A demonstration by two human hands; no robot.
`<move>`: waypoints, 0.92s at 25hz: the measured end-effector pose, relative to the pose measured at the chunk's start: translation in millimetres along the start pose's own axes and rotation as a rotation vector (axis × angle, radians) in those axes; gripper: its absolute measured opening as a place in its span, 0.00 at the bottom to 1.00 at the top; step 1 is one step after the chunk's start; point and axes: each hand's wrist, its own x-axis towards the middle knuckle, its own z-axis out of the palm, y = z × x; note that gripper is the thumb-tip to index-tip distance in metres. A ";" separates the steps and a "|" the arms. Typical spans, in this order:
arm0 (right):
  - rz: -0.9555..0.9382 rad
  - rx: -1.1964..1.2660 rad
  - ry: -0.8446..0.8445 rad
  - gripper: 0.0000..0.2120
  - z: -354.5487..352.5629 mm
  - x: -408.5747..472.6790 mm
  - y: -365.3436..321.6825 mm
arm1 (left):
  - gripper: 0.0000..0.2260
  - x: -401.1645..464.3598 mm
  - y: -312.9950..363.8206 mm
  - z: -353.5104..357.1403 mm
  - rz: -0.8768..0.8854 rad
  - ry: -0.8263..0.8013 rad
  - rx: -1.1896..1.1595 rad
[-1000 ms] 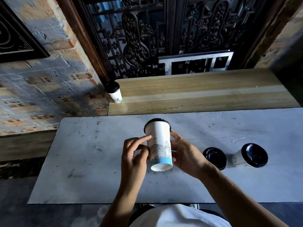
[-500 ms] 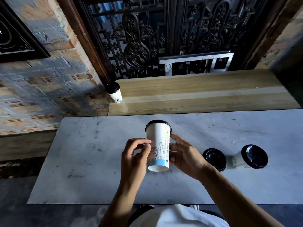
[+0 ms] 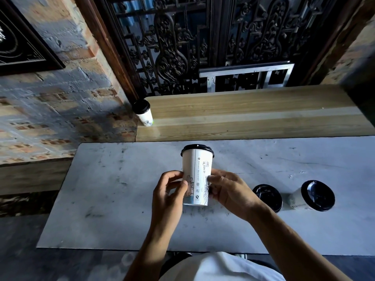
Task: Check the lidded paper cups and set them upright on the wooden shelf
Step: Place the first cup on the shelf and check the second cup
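Observation:
I hold a white paper cup (image 3: 196,171) with a black lid and line drawings upright above the grey table (image 3: 121,199). My left hand (image 3: 168,191) grips its lower left side and my right hand (image 3: 229,191) its lower right side. Two more lidded cups (image 3: 267,196) (image 3: 316,195) stand on the table to the right of my right hand, seen mostly from above. Another lidded cup (image 3: 144,114) stands upright at the far left end of the wooden shelf (image 3: 253,116) behind the table.
A brick wall (image 3: 60,110) flanks the shelf on the left. A dark ornate metal grille (image 3: 192,43) and a metal frame (image 3: 247,76) rise behind the shelf. A dark wall corner (image 3: 361,78) borders the shelf's right end.
The cup has tilted from leaning toward me to nearly upright and turned in my fingers, so its seam and printed symbols now face me. Both hands stay low on it.

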 end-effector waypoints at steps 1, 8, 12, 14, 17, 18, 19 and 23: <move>0.000 0.024 0.000 0.14 0.0 -0.5 -0.6 | 0.09 -0.2 -0.4 0.1 0.005 0.001 0.002; -0.006 -0.026 -0.105 0.19 -6.8 3.0 0.5 | 0.14 -1.8 -3.9 3.4 0.007 0.033 0.044; 0.067 -0.210 0.010 0.14 -11.7 6.4 -0.9 | 0.12 -3.5 -7.8 8.7 -0.017 0.070 0.056; 0.107 -0.292 0.024 0.15 -12.0 9.4 -7.4 | 0.11 -3.8 -7.2 10.7 -0.042 0.084 0.035; 0.101 -0.455 -0.068 0.17 -13.0 16.2 -23.2 | 0.12 -1.4 -3.0 11.4 -0.065 0.066 0.013; 0.096 -0.523 -0.086 0.18 -12.7 21.0 -29.4 | 0.13 1.6 -0.7 12.1 -0.071 0.054 0.011; 0.094 -0.603 -0.085 0.20 -12.6 27.9 -34.4 | 0.14 6.1 1.8 13.2 -0.078 0.040 0.014; 0.070 -0.865 -0.017 0.25 -11.3 67.0 -55.4 | 0.16 42.6 7.1 19.7 -0.121 0.010 0.034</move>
